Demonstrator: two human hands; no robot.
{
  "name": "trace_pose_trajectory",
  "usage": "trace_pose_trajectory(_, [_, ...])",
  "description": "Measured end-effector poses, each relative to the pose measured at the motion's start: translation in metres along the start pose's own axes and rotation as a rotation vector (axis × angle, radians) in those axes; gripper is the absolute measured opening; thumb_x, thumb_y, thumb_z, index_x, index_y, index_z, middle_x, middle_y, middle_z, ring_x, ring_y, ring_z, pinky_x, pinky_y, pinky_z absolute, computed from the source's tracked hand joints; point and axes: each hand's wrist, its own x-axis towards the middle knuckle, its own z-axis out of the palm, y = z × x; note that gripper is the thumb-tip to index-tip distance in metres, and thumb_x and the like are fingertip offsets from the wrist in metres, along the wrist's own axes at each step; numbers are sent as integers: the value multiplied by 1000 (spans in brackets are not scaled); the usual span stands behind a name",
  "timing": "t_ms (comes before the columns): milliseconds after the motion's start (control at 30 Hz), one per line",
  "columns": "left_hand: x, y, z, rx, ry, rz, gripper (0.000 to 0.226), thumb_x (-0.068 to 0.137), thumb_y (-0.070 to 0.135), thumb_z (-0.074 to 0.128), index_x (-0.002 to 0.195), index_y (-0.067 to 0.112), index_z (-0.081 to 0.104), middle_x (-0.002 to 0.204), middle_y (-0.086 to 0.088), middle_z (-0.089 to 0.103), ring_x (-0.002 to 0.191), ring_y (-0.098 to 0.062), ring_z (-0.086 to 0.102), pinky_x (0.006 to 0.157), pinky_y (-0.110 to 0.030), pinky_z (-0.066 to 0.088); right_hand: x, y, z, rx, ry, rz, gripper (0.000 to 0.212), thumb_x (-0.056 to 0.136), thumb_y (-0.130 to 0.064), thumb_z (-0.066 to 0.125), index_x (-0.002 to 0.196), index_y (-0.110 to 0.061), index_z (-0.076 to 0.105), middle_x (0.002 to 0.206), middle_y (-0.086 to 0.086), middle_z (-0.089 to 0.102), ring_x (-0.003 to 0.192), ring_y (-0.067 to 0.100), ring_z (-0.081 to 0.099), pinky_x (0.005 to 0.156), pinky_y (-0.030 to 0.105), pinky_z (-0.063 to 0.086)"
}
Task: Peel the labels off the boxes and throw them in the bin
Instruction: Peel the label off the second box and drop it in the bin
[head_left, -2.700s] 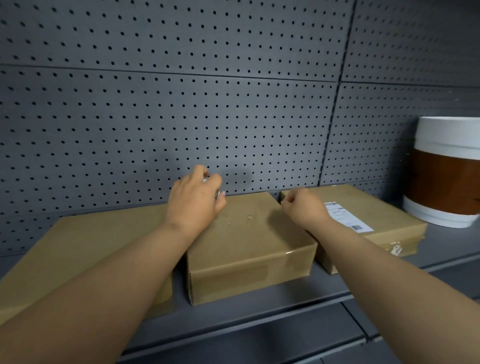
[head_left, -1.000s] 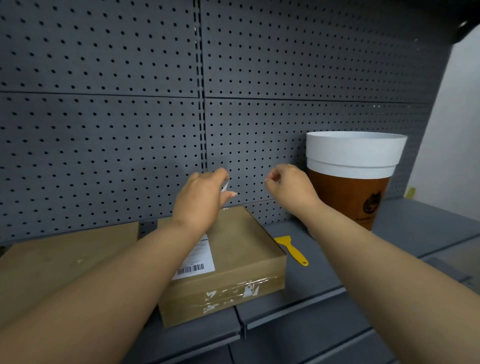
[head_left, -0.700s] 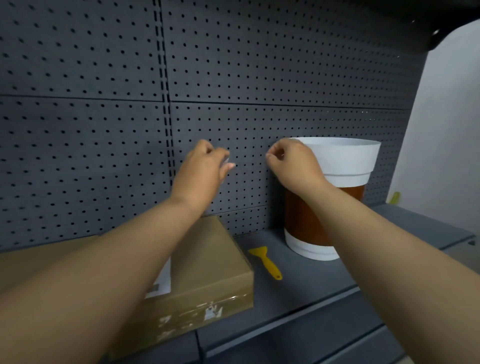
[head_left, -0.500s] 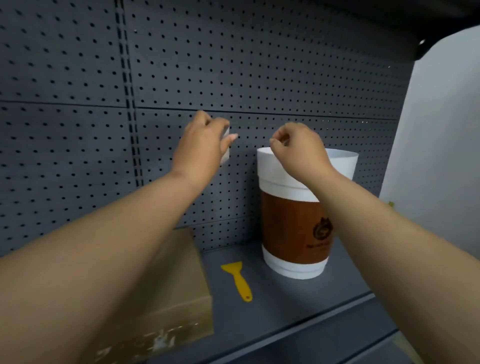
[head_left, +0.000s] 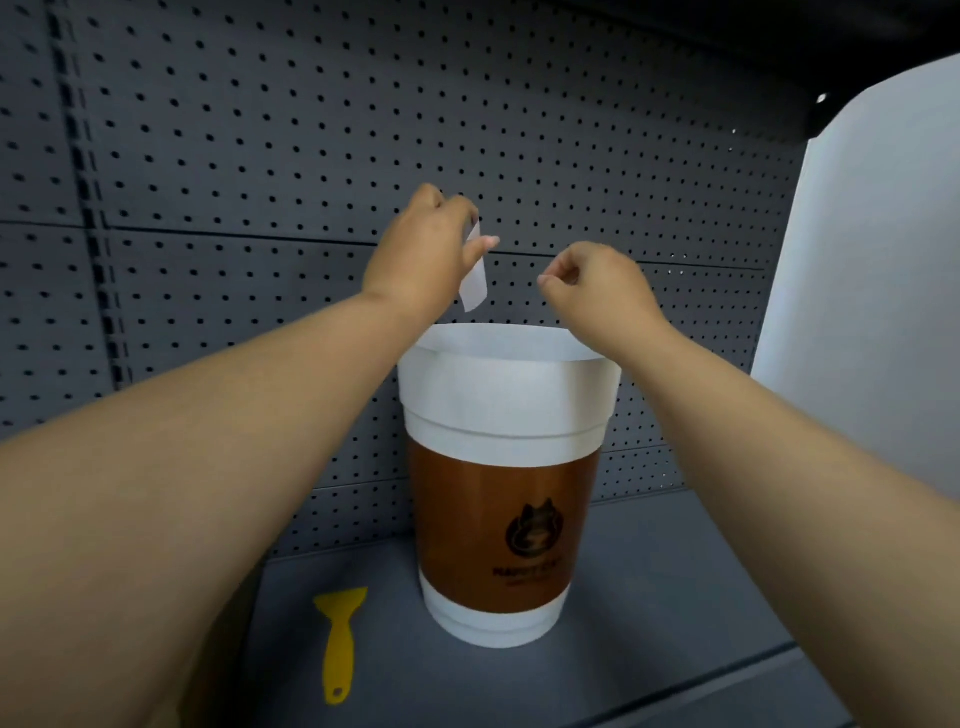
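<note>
The bin (head_left: 501, 395) is a tall white and brown cup-shaped tub standing on the grey shelf. My left hand (head_left: 423, 249) is raised above its left rim and pinches a white peeled label (head_left: 475, 283), which hangs down just over the opening. My right hand (head_left: 597, 288) hovers above the right side of the rim, fingers curled with thumb and forefinger pinched together; nothing shows between them. No boxes are in view.
A yellow plastic scraper (head_left: 340, 642) lies on the shelf (head_left: 675, 597) left of the bin. A dark pegboard wall (head_left: 260, 156) stands close behind. A white wall (head_left: 872, 291) closes off the right side.
My view has swung right from the boxes to the bin. Both hands travelled with the label and now hang over the bin's opening; the label dangles lower from my left fingers.
</note>
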Motion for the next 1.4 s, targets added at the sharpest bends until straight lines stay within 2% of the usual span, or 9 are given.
trace_pose_trajectory(100, [5, 7, 14, 35, -144, -14, 44, 93, 37, 48, 125, 7, 52, 127, -16, 47, 107, -32, 53, 89, -37, 44, 6, 12, 2, -24, -101, -1, 16, 91, -29, 52, 86, -16, 58, 81, -8, 53, 81, 16, 51, 65, 28, 38])
trace_pose_trajectory(200, [11, 12, 24, 149, -358, 3, 45, 93, 41, 47, 122, 7, 57, 125, -16, 52, 105, -30, 54, 83, -35, 42, 10, 21, 4, -48, -170, 3, 18, 91, -32, 52, 86, -16, 58, 86, -5, 56, 82, 17, 52, 63, 27, 39])
trace_pose_trajectory(367, [12, 12, 33, 255, -786, -56, 47, 98, 44, 32, 91, 8, 61, 92, -10, 59, 71, -17, 50, 65, -29, 36, 16, 32, 5, -57, -282, 24, 28, 90, -34, 54, 98, -10, 64, 82, -5, 57, 83, 18, 53, 69, 27, 39])
trace_pose_trajectory(467, [12, 10, 35, 303, -930, -118, 38, 95, 43, 42, 113, 18, 64, 114, -1, 65, 100, -18, 57, 87, -29, 37, 18, 35, 7, -49, -297, 10, 27, 90, -34, 55, 97, -9, 64, 80, -7, 57, 82, 17, 53, 61, 26, 38])
trace_pose_trajectory(567, [14, 10, 34, 317, -1034, -103, 23, 89, 32, 55, 106, 30, 69, 116, 8, 65, 108, -16, 58, 97, -32, 45, 20, 37, 9, -51, -320, 5, 21, 89, -34, 55, 88, -14, 61, 74, -13, 53, 80, 15, 52, 55, 19, 36])
trace_pose_trajectory(700, [15, 10, 39, 310, -1087, -88, 15, 87, 21, 56, 89, 28, 68, 102, 11, 66, 99, -13, 59, 87, -28, 49, 21, 39, 9, -61, -336, -4, 18, 89, -35, 55, 85, -18, 59, 73, -16, 50, 80, 15, 52, 54, 18, 35])
trace_pose_trajectory(933, [15, 16, 42, 402, -1156, -82, 25, 90, 27, 52, 110, 25, 67, 113, 10, 62, 106, -15, 57, 89, -30, 45, 18, 34, 7, -68, -360, -18, 28, 89, -37, 55, 96, -11, 63, 92, -4, 60, 85, 18, 54, 61, 25, 40])
trace_pose_trajectory(1233, [9, 12, 32, 332, -1059, -39, 23, 92, 33, 48, 104, 30, 67, 102, 14, 60, 92, -8, 54, 85, -27, 41, 14, 28, 2, -63, -358, -4, 28, 88, -39, 56, 93, -12, 62, 95, -1, 62, 86, 19, 56, 67, 27, 43])
trace_pose_trajectory(1400, [5, 9, 23, 297, -1024, -36, 26, 93, 36, 48, 110, 31, 66, 106, 15, 59, 96, -9, 54, 85, -27, 40, 8, 19, -1, -60, -359, -9, 25, 88, -39, 56, 90, -14, 62, 94, -1, 62, 82, 18, 55, 59, 24, 40])
